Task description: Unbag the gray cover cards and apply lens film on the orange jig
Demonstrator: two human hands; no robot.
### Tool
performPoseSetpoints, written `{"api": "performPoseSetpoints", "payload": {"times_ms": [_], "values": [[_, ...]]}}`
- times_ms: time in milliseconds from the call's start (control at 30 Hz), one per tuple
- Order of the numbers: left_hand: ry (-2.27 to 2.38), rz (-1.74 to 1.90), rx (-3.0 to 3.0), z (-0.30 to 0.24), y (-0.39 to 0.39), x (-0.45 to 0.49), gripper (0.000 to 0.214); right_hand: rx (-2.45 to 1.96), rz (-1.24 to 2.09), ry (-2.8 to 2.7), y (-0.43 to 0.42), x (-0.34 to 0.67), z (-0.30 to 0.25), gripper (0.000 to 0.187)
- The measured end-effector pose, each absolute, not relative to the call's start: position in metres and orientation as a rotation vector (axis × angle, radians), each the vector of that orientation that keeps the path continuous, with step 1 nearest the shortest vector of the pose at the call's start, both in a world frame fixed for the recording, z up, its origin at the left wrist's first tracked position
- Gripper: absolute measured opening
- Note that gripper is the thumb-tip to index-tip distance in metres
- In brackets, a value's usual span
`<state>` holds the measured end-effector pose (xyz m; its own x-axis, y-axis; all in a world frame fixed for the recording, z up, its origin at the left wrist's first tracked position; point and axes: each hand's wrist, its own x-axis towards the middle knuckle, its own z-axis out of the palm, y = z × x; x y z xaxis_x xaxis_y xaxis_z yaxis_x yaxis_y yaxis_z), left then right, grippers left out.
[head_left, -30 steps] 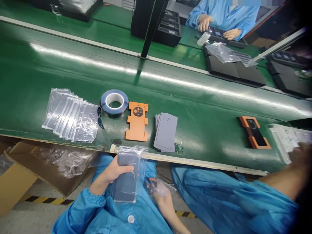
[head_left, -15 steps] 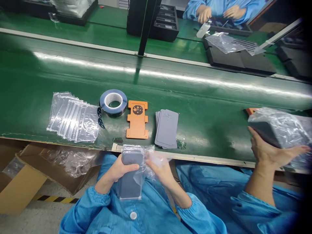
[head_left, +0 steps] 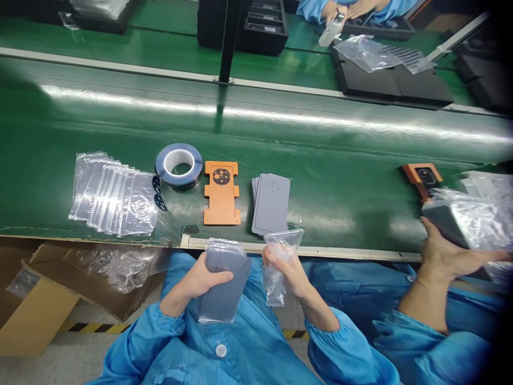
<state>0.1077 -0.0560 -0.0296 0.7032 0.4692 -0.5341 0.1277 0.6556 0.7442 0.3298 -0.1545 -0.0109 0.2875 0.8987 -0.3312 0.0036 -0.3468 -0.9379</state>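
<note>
In the head view, my left hand (head_left: pixel 202 276) grips a stack of grey phone-shaped panels (head_left: pixel 227 299), some in clear film, with the thumb across the top one. My right hand (head_left: pixel 287 266) is closed on a crumpled clear plastic bag (head_left: pixel 276 291), apart from the stack. On the bench beyond my hands lie grey phone-shaped panels (head_left: pixel 272 208), fanned slightly. Left of them is an orange fixture (head_left: pixel 222 206) with a round black camera-shaped piece on it. A roll of clear blue-tinted tape (head_left: pixel 161 164) lies farther left, beside film-wrapped sheets (head_left: pixel 116 200) in an overlapping row.
A co-worker's hand (head_left: pixel 444 254) at the right holds a dark film-wrapped stack near another orange fixture (head_left: pixel 412 174). Below the bench edge at left stands an open cardboard box (head_left: pixel 48 305) containing crumpled plastic. Black trays (head_left: pixel 266 32) and another person's hands (head_left: pixel 360 8) are across the bench.
My right hand has pulled the plastic bag away from the stack to the right. The stack in my left hand has tilted and fanned slightly. A second orange fixture shows more at right.
</note>
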Motion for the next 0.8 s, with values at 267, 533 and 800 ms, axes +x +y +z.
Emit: {"api": "performPoseSetpoints", "payload": {"times_ms": [267,533,800], "values": [[0.755,0.223,0.946,-0.026,-0.057,0.109,0.050,-1.617,1.493,-0.971,-0.124,0.315,0.013,0.030],[0.743,0.219,0.993,-0.032,-0.058,0.110,0.047,-1.771,1.466,-1.137,-0.123,0.318,0.010,0.028],[0.647,0.171,0.985,-0.025,-0.055,0.116,0.051,-1.682,1.269,-1.358,-0.116,0.349,0.042,0.018]]}}
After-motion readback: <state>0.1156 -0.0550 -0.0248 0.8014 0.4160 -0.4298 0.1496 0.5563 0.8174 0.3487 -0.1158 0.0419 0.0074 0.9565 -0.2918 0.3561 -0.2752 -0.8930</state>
